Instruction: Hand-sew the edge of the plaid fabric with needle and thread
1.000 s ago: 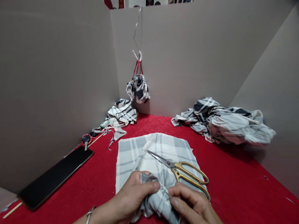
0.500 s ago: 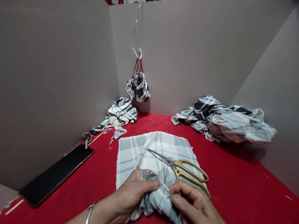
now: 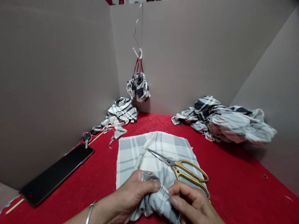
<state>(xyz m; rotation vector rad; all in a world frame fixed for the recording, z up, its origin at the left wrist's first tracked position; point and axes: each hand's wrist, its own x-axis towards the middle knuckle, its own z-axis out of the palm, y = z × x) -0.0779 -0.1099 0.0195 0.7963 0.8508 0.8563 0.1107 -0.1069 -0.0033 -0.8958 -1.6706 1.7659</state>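
My left hand (image 3: pixel 133 194) and my right hand (image 3: pixel 190 200) both pinch a bunched length of grey plaid cloth (image 3: pixel 153 202) at the bottom of the view, with the fingertips close together on its folds. Beneath it lies a flat square of pale grey plaid fabric (image 3: pixel 163 146). Gold-handled scissors (image 3: pixel 178 166) rest shut on that square, blades pointing up and left, just beyond my right hand and not touching it. A metal bangle (image 3: pixel 90 213) circles my left wrist.
Red felt (image 3: pixel 233 174) covers the worktop, walled by grey partitions (image 3: pixel 58 77). A black phone (image 3: pixel 56 174) and keys (image 3: pixel 86 138) lie at left. Plaid heaps (image 3: pixel 224 121) (image 3: pixel 122 112) sit at the back, and a bundle (image 3: pixel 138 87) hangs from a hook.
The view has tilted down slightly. Both hands keep their hold, with the cloth bunch shifting a little between them. The scissors and square of fabric stay in place.
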